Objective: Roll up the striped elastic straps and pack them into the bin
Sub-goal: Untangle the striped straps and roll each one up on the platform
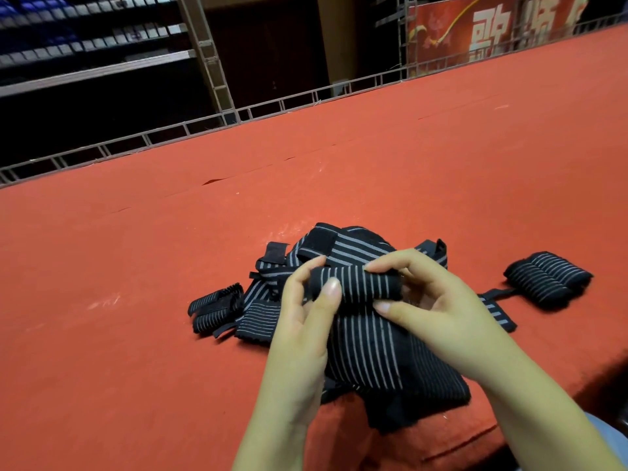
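The left hand and the right hand are both gripping the black elastic strap with thin grey stripes, each pinching one end of the roll that is forming at the strap's far end, thumbs on the near side and fingers curled over the top. The unrolled length of the strap is trailing down toward the person, lying over the loose pile of black striped straps on the red felt-covered table.

To do this step well, I judge the thumbs should be feeding the roll evenly from both ends, keeping the stripes lined up so the roll is not coning, with light tension on the tail so the elastic is winding tight.

A finished black striped roll is sitting well apart on the right, and another rolled black striped bundle is lying at the left edge of the pile. The bin is not showing anywhere in view.
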A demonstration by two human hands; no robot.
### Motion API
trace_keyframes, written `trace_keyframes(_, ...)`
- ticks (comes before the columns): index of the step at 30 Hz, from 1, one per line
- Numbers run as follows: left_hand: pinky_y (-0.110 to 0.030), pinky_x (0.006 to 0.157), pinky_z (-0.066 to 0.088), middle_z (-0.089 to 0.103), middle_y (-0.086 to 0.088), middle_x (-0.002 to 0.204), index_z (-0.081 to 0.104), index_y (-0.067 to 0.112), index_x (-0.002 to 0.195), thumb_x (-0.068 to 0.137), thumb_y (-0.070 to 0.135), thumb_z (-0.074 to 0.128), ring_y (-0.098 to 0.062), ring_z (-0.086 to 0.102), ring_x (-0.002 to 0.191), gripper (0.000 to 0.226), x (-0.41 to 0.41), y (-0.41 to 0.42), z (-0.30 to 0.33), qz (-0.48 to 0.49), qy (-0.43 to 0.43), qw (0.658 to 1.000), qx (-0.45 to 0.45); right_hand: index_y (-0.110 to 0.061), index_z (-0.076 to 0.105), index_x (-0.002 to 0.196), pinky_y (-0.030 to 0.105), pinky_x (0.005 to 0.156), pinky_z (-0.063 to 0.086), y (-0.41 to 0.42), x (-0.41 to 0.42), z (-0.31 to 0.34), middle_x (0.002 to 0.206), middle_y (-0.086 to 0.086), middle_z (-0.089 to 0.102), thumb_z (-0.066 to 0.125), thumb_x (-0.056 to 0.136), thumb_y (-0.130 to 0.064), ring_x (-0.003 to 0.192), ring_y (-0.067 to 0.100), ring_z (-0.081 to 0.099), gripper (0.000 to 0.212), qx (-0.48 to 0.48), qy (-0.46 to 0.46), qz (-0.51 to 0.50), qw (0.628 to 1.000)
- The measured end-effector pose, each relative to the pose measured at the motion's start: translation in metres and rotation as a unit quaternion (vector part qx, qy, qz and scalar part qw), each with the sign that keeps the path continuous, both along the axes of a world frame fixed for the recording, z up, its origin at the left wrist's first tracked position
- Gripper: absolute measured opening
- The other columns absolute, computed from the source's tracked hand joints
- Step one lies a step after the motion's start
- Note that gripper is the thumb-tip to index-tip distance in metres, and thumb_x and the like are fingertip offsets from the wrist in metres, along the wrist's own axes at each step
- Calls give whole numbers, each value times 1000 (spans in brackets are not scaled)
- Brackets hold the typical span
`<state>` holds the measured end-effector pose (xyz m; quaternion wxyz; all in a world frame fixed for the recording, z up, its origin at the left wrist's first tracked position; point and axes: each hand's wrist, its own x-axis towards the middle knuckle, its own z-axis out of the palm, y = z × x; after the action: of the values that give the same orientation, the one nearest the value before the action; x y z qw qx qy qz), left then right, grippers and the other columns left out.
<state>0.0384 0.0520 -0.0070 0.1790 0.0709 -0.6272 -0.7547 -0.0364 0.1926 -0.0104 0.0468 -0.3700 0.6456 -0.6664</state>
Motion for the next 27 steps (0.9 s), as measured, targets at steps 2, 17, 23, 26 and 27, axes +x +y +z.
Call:
trace_keyframes(2,-32,81,55,74,2,103,63,34,110,85,45,68,-14,71,96,28,-1,-2,-2,28,3,999,-14,-37,66,96,19,88,46,0,1,-1,100,-15,67,62,74,-9,99,2,62,36,1,-11,18,1000)
trace_keyframes(17,-36,65,49,66,1,75,57,25,97,69,15,49,-19,56,73,31,-1,-5,-5,5,-4,1000,-17,-33,67,102,28,56,48,-2,0,0,92,5,68,66,80,-37,78,16,64,22,-20,-191,65,979)
trace_keyframes(23,-43,83,52,71,-9,108,53,37,122,73,12,51,-23,67,97,55,0,-11,-1,-43,-32,999,-12,-41,64,101,38,64,44,-3,-2,-2,91,-1,69,61,75,-25,83,16,62,30,-34,-143,35,988)
trace_keyframes(26,-43,88,54,67,-17,119,55,25,128,80,11,53,-30,67,109,51,-1,-9,0,-68,-55,996,-4,-44,64,103,27,66,51,0,-4,-3,94,-5,69,62,76,-22,86,11,65,35,-33,-97,17,995)
trace_keyframes(27,-43,90,54,67,-18,120,55,22,129,77,13,53,-32,66,111,53,-1,-8,-1,-71,-59,996,0,-45,65,104,25,71,53,0,-5,-3,96,-6,69,62,77,-20,89,11,65,36,-31,-80,13,996)
